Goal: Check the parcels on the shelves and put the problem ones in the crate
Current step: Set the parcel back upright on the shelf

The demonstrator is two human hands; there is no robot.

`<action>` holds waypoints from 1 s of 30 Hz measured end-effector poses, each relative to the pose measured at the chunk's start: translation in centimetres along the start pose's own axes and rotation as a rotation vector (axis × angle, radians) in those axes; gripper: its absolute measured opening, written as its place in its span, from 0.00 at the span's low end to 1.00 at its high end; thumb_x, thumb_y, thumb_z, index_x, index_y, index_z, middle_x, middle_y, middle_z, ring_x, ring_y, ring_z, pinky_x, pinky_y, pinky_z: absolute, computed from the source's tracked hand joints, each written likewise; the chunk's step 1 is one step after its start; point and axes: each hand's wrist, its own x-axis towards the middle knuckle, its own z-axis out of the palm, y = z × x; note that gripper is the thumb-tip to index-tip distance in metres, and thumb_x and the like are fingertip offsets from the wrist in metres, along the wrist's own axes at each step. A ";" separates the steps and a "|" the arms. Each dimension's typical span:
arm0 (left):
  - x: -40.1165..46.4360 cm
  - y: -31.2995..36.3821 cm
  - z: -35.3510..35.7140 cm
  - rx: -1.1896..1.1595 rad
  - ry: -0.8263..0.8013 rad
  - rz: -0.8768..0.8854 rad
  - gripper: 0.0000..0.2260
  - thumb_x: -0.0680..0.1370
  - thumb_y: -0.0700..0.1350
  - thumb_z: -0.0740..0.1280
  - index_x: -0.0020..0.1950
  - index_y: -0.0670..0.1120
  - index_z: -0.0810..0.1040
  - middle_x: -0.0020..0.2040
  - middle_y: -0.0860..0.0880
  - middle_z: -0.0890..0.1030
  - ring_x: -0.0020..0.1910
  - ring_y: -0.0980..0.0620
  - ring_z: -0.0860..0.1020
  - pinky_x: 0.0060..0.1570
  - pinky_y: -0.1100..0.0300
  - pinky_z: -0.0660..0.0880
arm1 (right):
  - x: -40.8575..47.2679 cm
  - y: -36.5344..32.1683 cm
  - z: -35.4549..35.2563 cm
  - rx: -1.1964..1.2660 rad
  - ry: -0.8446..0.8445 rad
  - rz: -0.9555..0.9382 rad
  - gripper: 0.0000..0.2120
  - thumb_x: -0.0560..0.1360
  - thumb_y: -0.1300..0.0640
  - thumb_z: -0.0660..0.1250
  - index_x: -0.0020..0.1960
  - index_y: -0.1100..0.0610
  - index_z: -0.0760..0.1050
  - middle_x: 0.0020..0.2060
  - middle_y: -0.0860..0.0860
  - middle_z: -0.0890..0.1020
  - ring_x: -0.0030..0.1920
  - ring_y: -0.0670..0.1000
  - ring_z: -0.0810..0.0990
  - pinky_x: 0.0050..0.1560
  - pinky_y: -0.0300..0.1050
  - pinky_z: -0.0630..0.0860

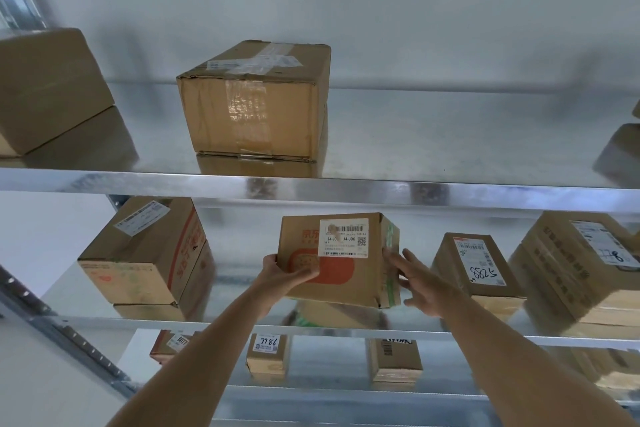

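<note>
- Galvanised steel shelving (346, 189), glossy and reflective: use its middle shelf as the landmark.
- Brown corrugated cardboard parcel with white barcode label and orange print (337, 258) is tilted above that shelf, front edge lifted.
- Left hand (285, 276) grips its lower-left corner. Right hand (420, 282) lies flat against the right side, fingers straight.
- Advice: keep both sides braced while turning it; check label, tape and the green-taped right edge for crush.
- Larger taped box (254, 100) sits one shelf up; crate not visible.
</note>
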 end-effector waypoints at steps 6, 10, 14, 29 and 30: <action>0.5 0.8 0.9 0.120 -0.019 0.116 0.51 0.56 0.65 0.86 0.71 0.52 0.66 0.67 0.52 0.74 0.69 0.49 0.73 0.68 0.46 0.76 | -0.8 0.0 -0.9 0.043 0.028 -0.143 0.46 0.60 0.43 0.84 0.73 0.52 0.69 0.56 0.56 0.85 0.58 0.61 0.83 0.61 0.64 0.78; -0.3 1.5 1.3 0.097 -0.112 0.153 0.29 0.74 0.50 0.80 0.72 0.61 0.73 0.67 0.55 0.78 0.62 0.57 0.78 0.59 0.56 0.80 | -0.7 -0.1 -2.4 0.168 0.069 -0.159 0.33 0.70 0.42 0.76 0.70 0.52 0.71 0.63 0.60 0.81 0.61 0.65 0.82 0.63 0.65 0.79; -0.5 1.8 1.9 -0.026 -0.155 0.126 0.24 0.80 0.38 0.71 0.73 0.58 0.76 0.61 0.53 0.86 0.59 0.51 0.84 0.49 0.57 0.84 | -0.8 -0.5 -2.4 0.148 0.029 -0.131 0.22 0.81 0.38 0.63 0.68 0.51 0.76 0.61 0.56 0.84 0.60 0.60 0.82 0.57 0.56 0.79; -1.6 3.0 1.2 -0.233 -0.053 0.018 0.17 0.84 0.60 0.62 0.60 0.49 0.83 0.52 0.49 0.88 0.60 0.45 0.82 0.66 0.46 0.75 | -0.6 -1.3 1.0 0.073 0.005 -0.183 0.15 0.86 0.52 0.60 0.68 0.50 0.80 0.59 0.54 0.86 0.60 0.58 0.82 0.58 0.54 0.77; -1.6 3.0 1.2 -0.230 -0.058 0.018 0.18 0.84 0.60 0.62 0.60 0.49 0.83 0.52 0.49 0.88 0.60 0.45 0.82 0.67 0.46 0.75 | -0.6 -1.3 1.0 0.079 0.004 -0.182 0.14 0.86 0.52 0.60 0.68 0.49 0.80 0.59 0.54 0.86 0.60 0.58 0.82 0.58 0.54 0.77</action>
